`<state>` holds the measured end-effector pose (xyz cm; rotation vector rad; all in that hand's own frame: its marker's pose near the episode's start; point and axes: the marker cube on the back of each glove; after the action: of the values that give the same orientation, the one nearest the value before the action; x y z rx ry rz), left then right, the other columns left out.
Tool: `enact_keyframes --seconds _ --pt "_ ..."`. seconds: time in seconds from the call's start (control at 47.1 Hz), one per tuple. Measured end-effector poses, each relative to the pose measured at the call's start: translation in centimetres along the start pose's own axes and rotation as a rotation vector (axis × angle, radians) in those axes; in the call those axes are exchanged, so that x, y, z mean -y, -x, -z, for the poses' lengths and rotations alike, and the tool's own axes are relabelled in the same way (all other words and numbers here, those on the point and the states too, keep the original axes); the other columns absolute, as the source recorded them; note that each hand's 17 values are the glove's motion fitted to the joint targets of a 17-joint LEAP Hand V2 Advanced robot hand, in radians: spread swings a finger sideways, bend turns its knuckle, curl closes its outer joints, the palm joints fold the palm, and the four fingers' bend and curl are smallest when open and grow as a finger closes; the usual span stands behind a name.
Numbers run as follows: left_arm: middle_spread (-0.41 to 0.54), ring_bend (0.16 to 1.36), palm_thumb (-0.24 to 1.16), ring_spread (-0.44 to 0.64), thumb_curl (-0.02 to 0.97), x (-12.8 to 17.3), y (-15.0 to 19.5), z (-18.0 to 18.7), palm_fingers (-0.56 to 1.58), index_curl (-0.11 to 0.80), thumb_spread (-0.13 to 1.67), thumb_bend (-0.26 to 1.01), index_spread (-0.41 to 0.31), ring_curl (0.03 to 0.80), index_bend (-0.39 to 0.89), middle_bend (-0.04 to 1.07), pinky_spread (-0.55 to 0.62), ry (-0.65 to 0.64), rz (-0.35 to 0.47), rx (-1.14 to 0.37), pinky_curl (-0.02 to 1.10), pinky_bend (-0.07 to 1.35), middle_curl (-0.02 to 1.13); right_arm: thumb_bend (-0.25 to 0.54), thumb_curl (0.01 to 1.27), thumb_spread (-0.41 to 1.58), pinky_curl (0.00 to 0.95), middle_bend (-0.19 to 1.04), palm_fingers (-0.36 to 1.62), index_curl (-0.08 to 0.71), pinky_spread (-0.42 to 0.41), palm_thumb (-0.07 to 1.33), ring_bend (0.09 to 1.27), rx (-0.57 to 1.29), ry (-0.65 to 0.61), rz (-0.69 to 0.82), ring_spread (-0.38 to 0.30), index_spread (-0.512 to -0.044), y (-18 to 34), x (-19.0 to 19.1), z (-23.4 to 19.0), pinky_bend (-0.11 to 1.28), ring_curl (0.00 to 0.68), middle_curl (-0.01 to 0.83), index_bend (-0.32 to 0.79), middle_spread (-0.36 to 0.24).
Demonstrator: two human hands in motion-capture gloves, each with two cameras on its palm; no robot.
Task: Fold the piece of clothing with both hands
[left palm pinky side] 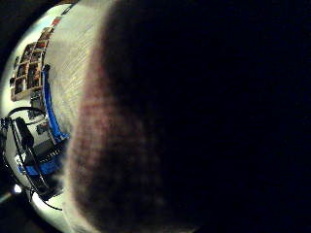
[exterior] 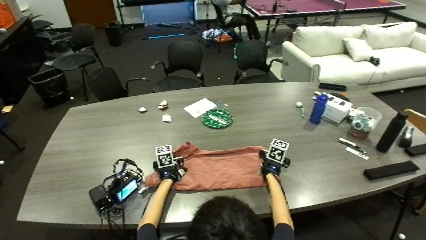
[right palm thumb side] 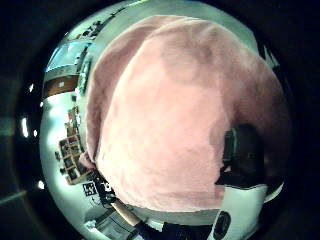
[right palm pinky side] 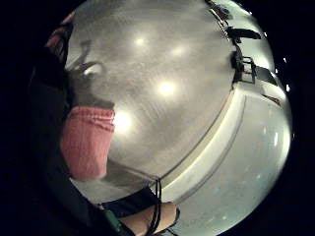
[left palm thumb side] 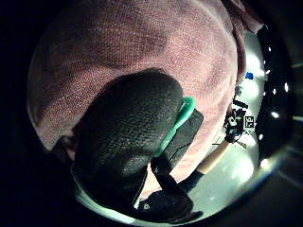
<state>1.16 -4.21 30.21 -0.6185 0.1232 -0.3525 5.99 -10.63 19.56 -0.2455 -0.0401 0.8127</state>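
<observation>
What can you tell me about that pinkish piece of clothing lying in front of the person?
The piece of clothing is a salmon-pink garment of woven-looking fabric, spread mostly flat on the grey table near the person's edge. It forms a wide band, with a bunched corner sticking up at its far left. The left hand is at its left end and the right hand at its right end, both on the cloth. Whether the fingers pinch it cannot be told.

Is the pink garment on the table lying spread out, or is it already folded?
Partly folded, it seems: the pink garment lies flat as a wide strip on the table, with the left hand and right hand at its ends. Layers underneath cannot be told.
</observation>
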Motion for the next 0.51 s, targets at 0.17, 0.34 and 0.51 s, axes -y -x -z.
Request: enact_keyframes --seconds 0.17,0.34,0.51 --pt "0.343 0.55 -0.01 0.56 0.235 -1.4 -0.2 1.1 -0.17 0.219 1.1 -0.02 -0.027 0.343 0.09 0.13 0.5 0.13 0.0 -0.042 0.35 0.52 0.19 0.01 0.6 0.87 0.399 0.31 1.24 0.262 -0.275 0.96 0.65 0.027 0.001 -0.012 -0.21 -0.187 -0.9 0.7 0.3 0.66 0.471 0.497 0.19 -0.158" --pt "0.312 0.6 0.02 0.52 0.252 -2.7 -1.1 3.8 -0.06 0.204 1.11 -0.01 -0.034 0.345 0.11 0.15 0.45 0.123 -0.107 -0.201 0.36 0.57 0.18 -0.024 0.64 0.7 0.397 0.31 1.26 0.316 -0.304 0.99 0.63 0.005 -0.07 -0.083 -0.223 -0.204 -5.8 2.0 2.5 0.63 0.473 0.512 0.18 -0.18" --pt "0.284 0.63 0.05 0.48 0.259 -4.4 -1.2 5.5 -0.03 0.209 1.13 -0.01 -0.046 0.345 0.13 0.16 0.41 0.126 -0.095 -0.181 0.37 0.59 0.19 -0.029 0.66 0.61 0.402 0.31 1.25 0.349 -0.315 1.0 0.62 0.045 -0.117 -0.176 -0.23 -0.205 -10.7 2.3 6.5 0.63 0.475 0.523 0.17 -0.186"
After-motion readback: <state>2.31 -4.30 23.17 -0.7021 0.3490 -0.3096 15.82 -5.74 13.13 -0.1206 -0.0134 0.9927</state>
